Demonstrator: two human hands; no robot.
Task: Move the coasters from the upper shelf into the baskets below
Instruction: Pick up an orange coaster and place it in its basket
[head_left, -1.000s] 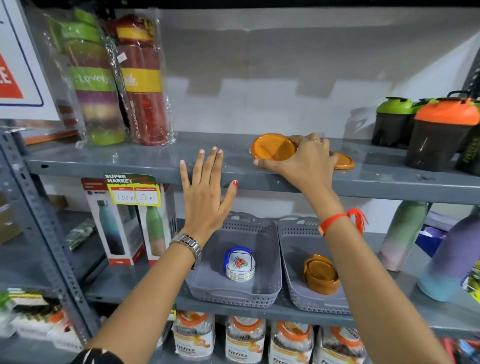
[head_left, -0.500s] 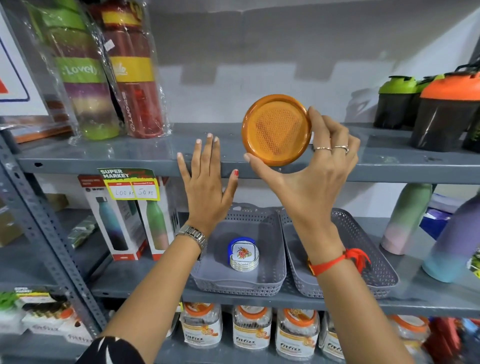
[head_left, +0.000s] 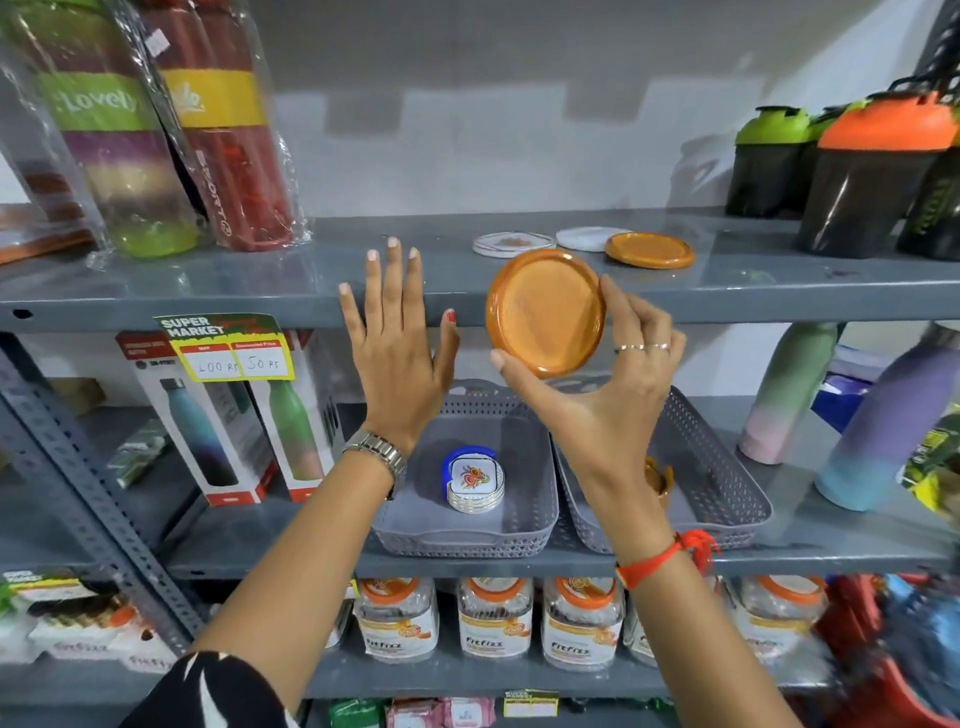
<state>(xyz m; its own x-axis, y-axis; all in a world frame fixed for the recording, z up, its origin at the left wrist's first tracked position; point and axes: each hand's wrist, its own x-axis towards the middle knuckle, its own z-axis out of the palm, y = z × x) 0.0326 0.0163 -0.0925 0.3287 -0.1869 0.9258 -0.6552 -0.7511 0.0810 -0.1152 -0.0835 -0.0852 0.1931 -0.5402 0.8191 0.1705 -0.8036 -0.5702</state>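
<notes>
My right hand (head_left: 597, 400) holds a round orange coaster (head_left: 545, 312) upright by its rim, in front of the upper shelf (head_left: 779, 291) edge and above the two grey baskets. My left hand (head_left: 397, 353) is open, fingers spread, palm against the shelf edge. On the upper shelf lie a white patterned coaster (head_left: 511, 243), a plain white coaster (head_left: 589, 238) and another orange coaster (head_left: 649, 250). The left basket (head_left: 415, 530) holds a stack of white printed coasters in a blue holder (head_left: 474, 486). The right basket (head_left: 727, 493) holds orange coasters (head_left: 658, 479), mostly hidden by my wrist.
Wrapped tall bottles (head_left: 156, 130) stand at the upper shelf's left, shaker bottles (head_left: 872, 171) at its right. Boxed bottles (head_left: 218, 415) sit left of the baskets, pastel bottles (head_left: 883, 415) to the right. Jars (head_left: 493, 618) fill the shelf below. A price tag (head_left: 223, 345) hangs on the shelf edge.
My right hand picked the orange coaster off the upper shelf, raised it upright, and has now lowered it slightly in front of the shelf edge. The left hand stayed on the edge.
</notes>
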